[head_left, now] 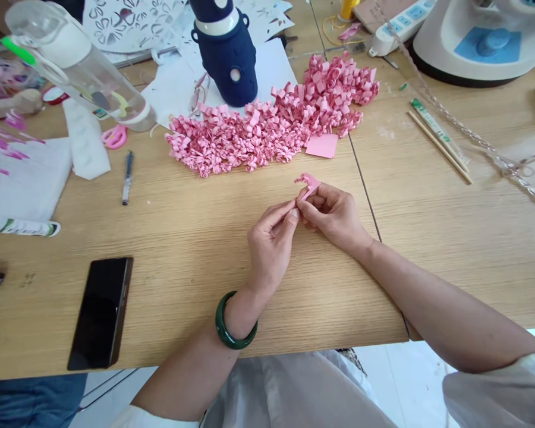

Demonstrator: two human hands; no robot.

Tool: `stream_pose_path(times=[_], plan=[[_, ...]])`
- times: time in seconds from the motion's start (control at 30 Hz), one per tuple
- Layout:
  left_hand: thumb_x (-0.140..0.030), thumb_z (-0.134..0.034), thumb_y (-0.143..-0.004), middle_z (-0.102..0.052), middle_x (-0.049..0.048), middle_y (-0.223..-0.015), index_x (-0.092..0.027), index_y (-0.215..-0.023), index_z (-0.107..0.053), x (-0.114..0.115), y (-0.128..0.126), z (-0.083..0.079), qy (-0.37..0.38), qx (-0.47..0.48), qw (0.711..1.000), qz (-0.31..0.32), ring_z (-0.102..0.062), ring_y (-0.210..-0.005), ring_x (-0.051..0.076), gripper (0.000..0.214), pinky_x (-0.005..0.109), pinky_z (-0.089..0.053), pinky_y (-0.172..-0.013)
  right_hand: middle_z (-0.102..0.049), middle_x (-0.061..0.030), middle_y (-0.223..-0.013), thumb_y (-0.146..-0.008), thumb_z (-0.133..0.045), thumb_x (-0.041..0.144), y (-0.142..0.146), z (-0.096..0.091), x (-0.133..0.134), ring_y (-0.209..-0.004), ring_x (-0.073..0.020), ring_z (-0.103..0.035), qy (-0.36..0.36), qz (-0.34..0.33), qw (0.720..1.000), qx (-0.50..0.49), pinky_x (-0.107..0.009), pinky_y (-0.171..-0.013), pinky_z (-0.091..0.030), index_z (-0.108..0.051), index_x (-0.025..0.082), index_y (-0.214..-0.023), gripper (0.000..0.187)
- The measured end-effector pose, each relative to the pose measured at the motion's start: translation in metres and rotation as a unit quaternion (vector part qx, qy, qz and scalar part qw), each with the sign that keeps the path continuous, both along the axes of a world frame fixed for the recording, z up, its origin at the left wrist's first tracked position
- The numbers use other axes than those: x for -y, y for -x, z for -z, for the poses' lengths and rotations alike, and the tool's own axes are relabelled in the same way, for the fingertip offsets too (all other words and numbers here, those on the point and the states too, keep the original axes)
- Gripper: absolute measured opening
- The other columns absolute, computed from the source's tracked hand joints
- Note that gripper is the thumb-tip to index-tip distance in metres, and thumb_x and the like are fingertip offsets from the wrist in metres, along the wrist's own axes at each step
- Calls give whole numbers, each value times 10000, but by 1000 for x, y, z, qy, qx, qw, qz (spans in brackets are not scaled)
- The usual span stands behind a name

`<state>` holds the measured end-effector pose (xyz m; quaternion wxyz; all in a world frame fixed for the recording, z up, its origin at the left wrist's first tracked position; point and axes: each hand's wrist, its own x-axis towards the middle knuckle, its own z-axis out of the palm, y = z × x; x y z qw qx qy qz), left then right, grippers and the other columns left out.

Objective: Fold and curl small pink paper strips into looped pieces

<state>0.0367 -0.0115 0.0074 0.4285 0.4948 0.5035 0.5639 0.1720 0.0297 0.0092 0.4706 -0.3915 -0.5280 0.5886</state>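
Between the fingertips of both hands is a small pink paper piece with a fringed, curled edge. My right hand is closed around it from the right, thumb and fingers pinching it. From the left, my left hand pinches its lower end, the fingertips meeting those of the right hand. A dark green bangle circles my left wrist. Just beyond the hands lies a long heap of curled pink paper pieces. A flat pink paper square rests at the heap's near right edge.
A dark blue bottle stands behind the heap, and a clear bottle is at left. Pink scissors, a pen and a black phone lie to the left. Chopsticks, a braided cord and a white appliance are at right.
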Motion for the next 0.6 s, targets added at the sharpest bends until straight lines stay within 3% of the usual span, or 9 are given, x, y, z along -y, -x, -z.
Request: stream_pose_path(times=[0.17, 0.37, 0.6], plan=[[-314, -680, -966, -803, 52, -1088, -201, -1037, -807, 3, -1, -2, 3, -6, 1000, -10, -738, -1038, 171, 184, 280, -584, -945, -570, 48, -638, -848, -791, 529, 1, 3, 1, -534, -75, -475, -41, 15, 999, 15, -206, -460, -350, -581, 199, -869, 392], [-427, -721, -928, -792, 18, -863, -205, -870, -789, 2, 1, -2, 36, -4, 998, -49, -721, -833, 157, 239, 259, -578, -797, -481, 95, -564, -821, -832, 517, 1, -1, 4, -485, -65, -398, -20, -4, 1000, 0, -206, -441, -285, -531, 223, -868, 423], [-462, -701, -930, -768, 26, -778, -182, -789, -745, -2, 3, -2, 39, -21, 997, -61, -700, -742, 144, 316, 239, -555, -726, -601, 45, -647, -848, -798, 533, 2, -7, 6, -521, -68, -497, -17, -23, 999, -37, -207, -478, -403, -598, 194, -867, 394]])
